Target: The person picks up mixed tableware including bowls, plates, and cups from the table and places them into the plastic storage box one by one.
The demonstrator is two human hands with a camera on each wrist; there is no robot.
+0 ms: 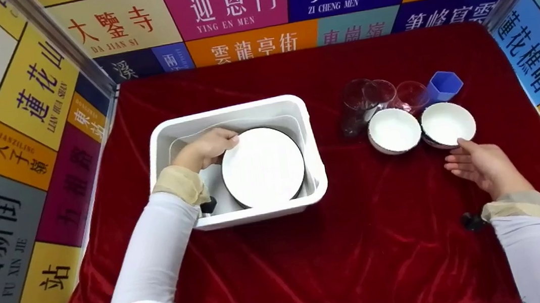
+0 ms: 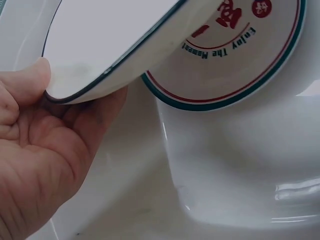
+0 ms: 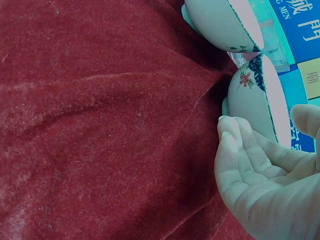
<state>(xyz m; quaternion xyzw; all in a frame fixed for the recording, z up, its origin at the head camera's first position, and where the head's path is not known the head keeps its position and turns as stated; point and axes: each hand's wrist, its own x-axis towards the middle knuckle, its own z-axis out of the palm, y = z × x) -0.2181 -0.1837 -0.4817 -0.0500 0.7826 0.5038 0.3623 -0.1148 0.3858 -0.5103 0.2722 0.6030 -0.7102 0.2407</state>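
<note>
A white plate (image 1: 264, 167) with a dark rim is tilted inside the white rectangular basin (image 1: 257, 215). My left hand (image 1: 206, 148) pinches its left edge, thumb on the upper face and fingers beneath. Under it, the left wrist view shows a second plate (image 2: 220, 82) with a green rim and red print. At the right, my right hand (image 1: 485, 165) is beside a white bowl (image 1: 449, 123), its thumb near the rim and its fingers loosely bent along the outer wall. Whether they touch the bowl is unclear. A matching bowl (image 1: 394, 129) stands to its left.
Behind the bowls are several clear glasses (image 1: 380, 92) and a blue angular cup (image 1: 444, 86). Dark red cloth (image 1: 363, 252) covers the table and lies in folds. Panels with printed lettering (image 1: 238, 2) enclose the back and both sides.
</note>
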